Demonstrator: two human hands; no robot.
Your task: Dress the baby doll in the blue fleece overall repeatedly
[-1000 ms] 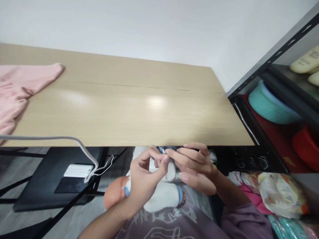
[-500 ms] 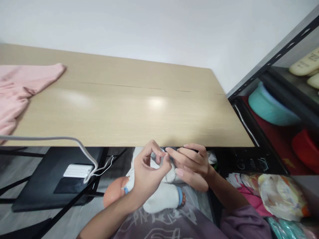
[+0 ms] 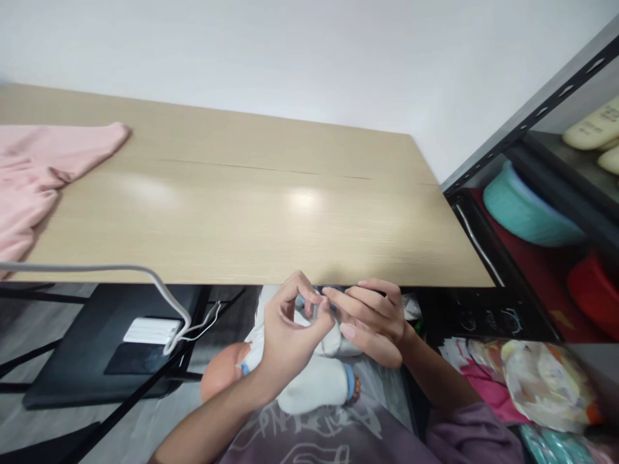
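In the head view my left hand (image 3: 296, 325) is raised before the table's front edge, thumb and index fingertips pinched together in a ring. Whatever the pinch holds, if anything, is too small to make out. Facing it, my right hand (image 3: 370, 317) has its fingers stretched out and its thumb apart. Its index fingertip comes close to the left fingertips; I cannot tell whether they touch. Below both hands, at my lap, lies a white soft thing (image 3: 314, 385) with blue bands, partly hidden by my left hand and wrist. A smooth orange-brown round shape (image 3: 221, 374) shows beside it.
A light wooden table (image 3: 251, 212) spans the front, with pink cloth (image 3: 48, 161) at its left. A grey cable (image 3: 120, 267) crosses above a black chair (image 3: 97, 361) holding a white device (image 3: 151, 330). On the right, shelves carry a teal basin (image 3: 527, 209) and a red one (image 3: 594, 290).
Both hands keep nearly the same pose near each other, with only slight shifts of the fingers. The surroundings have barely moved in view.
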